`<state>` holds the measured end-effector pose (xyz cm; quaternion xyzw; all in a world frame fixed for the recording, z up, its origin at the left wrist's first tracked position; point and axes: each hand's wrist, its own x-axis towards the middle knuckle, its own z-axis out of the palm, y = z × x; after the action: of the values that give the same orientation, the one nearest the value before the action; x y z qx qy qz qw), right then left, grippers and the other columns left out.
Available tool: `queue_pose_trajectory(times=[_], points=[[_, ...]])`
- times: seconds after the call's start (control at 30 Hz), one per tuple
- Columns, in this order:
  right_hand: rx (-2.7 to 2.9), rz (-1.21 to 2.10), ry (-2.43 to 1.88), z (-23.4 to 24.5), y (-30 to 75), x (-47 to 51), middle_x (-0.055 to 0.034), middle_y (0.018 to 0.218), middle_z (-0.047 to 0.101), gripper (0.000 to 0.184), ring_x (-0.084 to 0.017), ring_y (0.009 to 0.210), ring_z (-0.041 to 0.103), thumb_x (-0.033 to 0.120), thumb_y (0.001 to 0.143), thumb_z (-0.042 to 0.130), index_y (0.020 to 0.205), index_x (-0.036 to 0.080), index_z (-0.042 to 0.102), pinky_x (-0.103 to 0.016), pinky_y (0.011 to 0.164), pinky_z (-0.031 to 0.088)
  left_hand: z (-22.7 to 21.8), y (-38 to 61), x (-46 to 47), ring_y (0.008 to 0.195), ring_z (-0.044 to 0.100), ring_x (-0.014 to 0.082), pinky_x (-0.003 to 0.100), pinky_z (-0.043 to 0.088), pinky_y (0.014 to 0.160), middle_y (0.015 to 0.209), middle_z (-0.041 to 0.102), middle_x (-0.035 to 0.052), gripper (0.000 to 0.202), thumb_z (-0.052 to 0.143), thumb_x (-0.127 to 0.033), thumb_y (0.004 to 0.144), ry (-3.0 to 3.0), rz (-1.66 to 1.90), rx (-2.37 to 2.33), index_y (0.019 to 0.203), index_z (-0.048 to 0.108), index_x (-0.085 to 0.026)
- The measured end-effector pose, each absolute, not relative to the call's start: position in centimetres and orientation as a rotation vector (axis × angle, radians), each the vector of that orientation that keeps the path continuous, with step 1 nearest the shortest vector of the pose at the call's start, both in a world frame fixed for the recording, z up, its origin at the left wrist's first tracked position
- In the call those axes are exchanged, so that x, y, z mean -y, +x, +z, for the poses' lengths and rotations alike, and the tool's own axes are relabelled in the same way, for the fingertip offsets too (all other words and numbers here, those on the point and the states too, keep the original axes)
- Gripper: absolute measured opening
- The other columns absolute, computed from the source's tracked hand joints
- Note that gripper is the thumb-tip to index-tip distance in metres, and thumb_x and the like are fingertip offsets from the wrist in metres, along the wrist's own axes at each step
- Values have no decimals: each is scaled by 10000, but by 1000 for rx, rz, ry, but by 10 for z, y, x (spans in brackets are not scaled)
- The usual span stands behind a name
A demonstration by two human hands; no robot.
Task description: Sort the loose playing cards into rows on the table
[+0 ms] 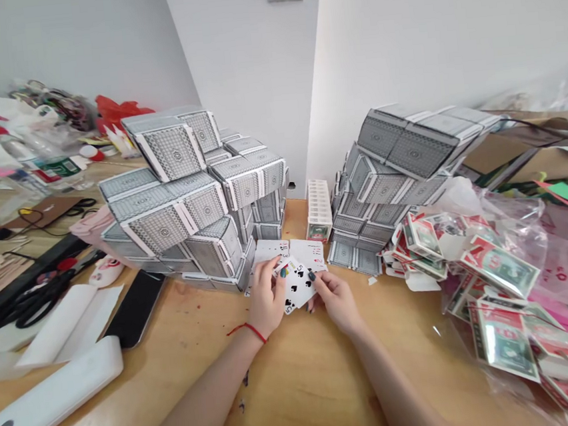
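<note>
Both hands hold playing cards (301, 289) fanned a little, face up, over the table's middle; the front one is a five of spades. My left hand (266, 298) pinches their left side with thumb and fingers. On the right edge, my right hand (336, 299) grips with its thumb on the face. Just beyond the hands, more face-up cards (313, 254) lie in rows on the wooden table (291, 386). Block-like stacks of patterned card backs rise on the left (163, 211) and on the right (390, 162).
At the right, a clear plastic bag (494, 206) holds several red and green card boxes (504, 336). A white column of boxes (319, 209) stands by the wall corner. To the left lie a black phone (136, 307), a white device (56, 402), scissors (45, 296) and clutter.
</note>
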<state>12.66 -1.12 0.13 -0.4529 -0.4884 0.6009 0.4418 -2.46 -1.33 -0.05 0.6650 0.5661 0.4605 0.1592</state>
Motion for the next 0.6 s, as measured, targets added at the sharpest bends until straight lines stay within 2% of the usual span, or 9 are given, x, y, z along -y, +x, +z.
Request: queue_pose_trajectory(times=[0.1,0.2,0.3,0.4,0.5,0.6], points=[[1159,1408,-1188,-2,127,9,27,407,513,391,-94,327,444,557,764,457,661,181,485,-208,359,346,-1,-26,14,731,564,135,248,458,655,831,595,41,236,410,-293,837,1845,1156,-1514,1017,509,-178],[1136,1373,-1203,-4,127,7,42,413,481,385,-81,331,399,555,737,498,647,180,487,-204,356,305,-3,-26,13,537,523,100,202,426,504,625,560,-15,198,462,-362,800,1686,1131,-1519,832,510,-172],[1234,1435,-1167,-4,129,6,44,457,481,373,-79,379,395,533,678,582,709,164,541,-202,381,304,-4,-26,12,440,484,88,185,385,401,538,512,-42,247,484,-417,770,1463,1199,-1532,719,457,-176],[1294,1451,-1174,-5,130,6,39,470,471,361,-80,404,378,516,679,588,710,156,570,-205,399,301,-4,-27,10,418,479,89,184,384,367,524,500,-48,270,495,-435,753,1307,1238,-1483,697,449,-175],[1239,1407,-1192,-6,131,6,45,446,432,356,-85,403,362,511,709,553,713,156,581,-211,404,293,-2,-28,10,452,469,82,172,387,398,496,464,-45,278,531,-397,730,1344,1240,-1448,601,464,-161],[1204,1362,-1185,-6,132,6,39,479,446,358,-87,428,375,507,704,558,724,151,594,-211,418,293,1,-29,9,554,510,96,179,422,473,600,540,-8,251,550,-356,717,1376,1250,-1365,591,532,-140]])
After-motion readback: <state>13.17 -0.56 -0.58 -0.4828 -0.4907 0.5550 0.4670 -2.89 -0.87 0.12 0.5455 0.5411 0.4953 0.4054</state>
